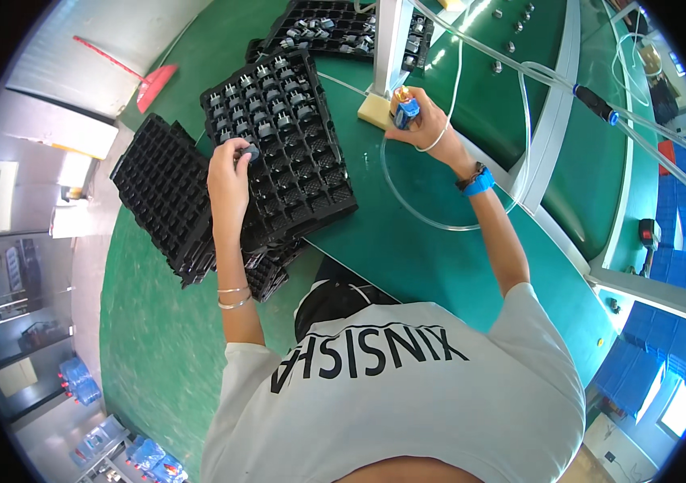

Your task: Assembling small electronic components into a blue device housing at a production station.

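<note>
A small dark plug-like part point(252, 151) is pinched between the thumb and fingers of my left hand point(229, 175). That hand is over the left side of a black compartment tray point(331, 181), whose upper pockets hold rows of grey-black pieces with metal prongs point(265, 129). Wrapped in my right hand point(433, 127) is a blue hand tool point(407, 111) with a brass-coloured end, mostly hidden by the fingers. Beside it, at the foot of a white post point(389, 48), lies a yellow foam block point(374, 112). A clear hose point(439, 226) loops below the right hand.
More black trays point(162, 181) are stacked at the left. Another tray point(343, 36) with loose parts stands at the far side of the green table point(391, 266). Small metal pieces point(510, 47) sit beyond the white frame. A red dustpan point(155, 86) is at far left.
</note>
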`<state>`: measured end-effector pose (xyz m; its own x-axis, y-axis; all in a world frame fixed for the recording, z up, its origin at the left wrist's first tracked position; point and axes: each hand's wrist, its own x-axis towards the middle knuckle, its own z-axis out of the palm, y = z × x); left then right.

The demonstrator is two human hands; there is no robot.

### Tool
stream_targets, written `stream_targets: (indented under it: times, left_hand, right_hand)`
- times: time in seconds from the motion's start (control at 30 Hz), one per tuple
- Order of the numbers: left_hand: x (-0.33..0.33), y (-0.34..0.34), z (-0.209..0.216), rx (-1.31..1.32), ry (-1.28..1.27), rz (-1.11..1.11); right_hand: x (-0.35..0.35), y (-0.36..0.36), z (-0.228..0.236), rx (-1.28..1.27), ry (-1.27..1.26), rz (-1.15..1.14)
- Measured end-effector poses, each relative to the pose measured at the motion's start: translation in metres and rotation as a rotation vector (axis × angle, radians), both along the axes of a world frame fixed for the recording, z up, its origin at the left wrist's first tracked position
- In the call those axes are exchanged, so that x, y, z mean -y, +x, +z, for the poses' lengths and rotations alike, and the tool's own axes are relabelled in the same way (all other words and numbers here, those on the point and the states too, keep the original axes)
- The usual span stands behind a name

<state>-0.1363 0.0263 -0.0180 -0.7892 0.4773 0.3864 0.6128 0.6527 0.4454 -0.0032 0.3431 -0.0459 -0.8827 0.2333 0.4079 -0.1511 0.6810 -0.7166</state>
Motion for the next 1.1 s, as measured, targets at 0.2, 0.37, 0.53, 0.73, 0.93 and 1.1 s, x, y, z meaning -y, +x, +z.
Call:
stream_targets:
  times: [0.2, 0.37, 0.53, 0.73, 0.93, 1.1]
  left_hand:
    - [-0.012, 0.038, 0.032, 0.904, 0.737, -0.261]
    - [-0.015, 0.076, 0.034, 1.153, 0.912, -0.469]
    - [-0.008, 0.098, 0.040, 1.034, 0.760, -0.421]
    - [-0.024, 0.104, 0.037, 1.099, 0.870, -0.441]
    - [-0.048, 0.121, 0.038, 0.999, 1.033, -0.479]
    - [-0.062, 0.131, 0.041, 0.950, 1.032, -0.508]
  right_hand:
    - [0.003, -0.009, -0.011, 0.046, 0.075, -0.136]
    - [-0.014, -0.015, -0.024, -0.126, -0.203, -0.266]
    - [-0.106, -0.001, -0.019, 0.070, 0.129, -0.772]
    - [-0.148, 0.009, -0.031, 0.045, 0.336, -0.836]
    - [-0.104, 0.013, -0.004, -0.105, 0.510, -0.845]
    - [0.010, 0.034, 0.016, 0.139, -1.116, 0.197]
